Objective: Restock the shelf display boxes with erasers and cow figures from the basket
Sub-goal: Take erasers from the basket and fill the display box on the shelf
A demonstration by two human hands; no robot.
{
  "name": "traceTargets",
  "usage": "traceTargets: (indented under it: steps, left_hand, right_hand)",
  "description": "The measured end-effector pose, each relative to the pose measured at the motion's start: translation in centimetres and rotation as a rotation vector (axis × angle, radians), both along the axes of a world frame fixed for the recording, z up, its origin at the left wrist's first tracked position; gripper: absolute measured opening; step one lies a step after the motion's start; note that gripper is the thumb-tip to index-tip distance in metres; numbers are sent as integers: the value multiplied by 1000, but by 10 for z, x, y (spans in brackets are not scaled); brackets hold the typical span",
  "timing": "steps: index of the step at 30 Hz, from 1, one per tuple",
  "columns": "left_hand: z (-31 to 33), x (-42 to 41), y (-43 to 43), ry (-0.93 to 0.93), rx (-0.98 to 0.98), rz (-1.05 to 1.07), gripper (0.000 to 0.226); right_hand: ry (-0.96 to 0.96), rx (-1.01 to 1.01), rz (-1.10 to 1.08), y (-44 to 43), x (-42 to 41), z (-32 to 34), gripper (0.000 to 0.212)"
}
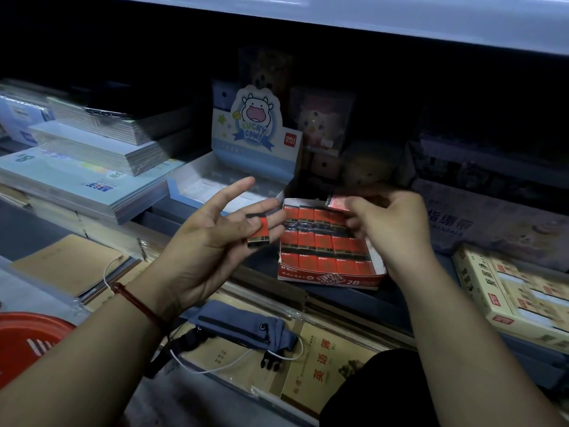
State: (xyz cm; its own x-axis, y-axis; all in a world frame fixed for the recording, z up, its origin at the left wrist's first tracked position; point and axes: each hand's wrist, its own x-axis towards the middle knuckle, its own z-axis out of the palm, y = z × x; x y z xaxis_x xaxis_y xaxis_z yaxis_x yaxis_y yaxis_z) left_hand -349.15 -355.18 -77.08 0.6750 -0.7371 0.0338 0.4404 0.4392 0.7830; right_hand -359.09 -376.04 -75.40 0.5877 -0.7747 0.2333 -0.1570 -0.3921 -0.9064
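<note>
A red display box (331, 277) marked 2B stands on the shelf, with rows of red-and-black erasers (321, 241) inside. My left hand (203, 241) is palm up to the left of it. Its fingers are spread, and the outer ones pinch a single 2B eraser (259, 235). My right hand (397, 229) hovers over the back right of the box, fingers curled down, pinching a blurred red eraser (338, 201). Behind and to the left stands the pale blue "Lucky Cow" display box (184, 188); I see no cow figures in its tray. The red basket (27, 334) shows at the lower left edge.
Stacks of notebooks (92, 167) fill the shelf to the left. A cream box of stationery (517, 297) lies to the right. On the lower ledge lie a blue pouch (243, 325), a white cable and brown exercise books (67, 263). A shelf board (400, 16) overhangs above.
</note>
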Motion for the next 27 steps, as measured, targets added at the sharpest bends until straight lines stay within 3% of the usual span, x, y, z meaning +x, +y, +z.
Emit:
traceTargets:
  steps: [5, 10, 17, 23, 27]
  left_hand:
    - [-1, -1, -2, -11, 27, -33, 65]
    - [1, -6, -4, -85, 139, 45, 52]
    - [-2, -8, -7, -121, 215, 131, 36]
    - [-4, -6, -10, -32, 137, 94, 59]
    - [-5, -5, -9, -50, 110, 35, 61]
  right_hand:
    - [88, 12, -129, -16, -4, -1, 27]
    - [216, -174, -89, -16, -6, -7, 18]
    - [285, -277, -171, -21, -7, -10, 28]
    - [385, -339, -107, -25, -8, -16, 24]
    - [392, -424, -88, -26, -6, -19, 15]
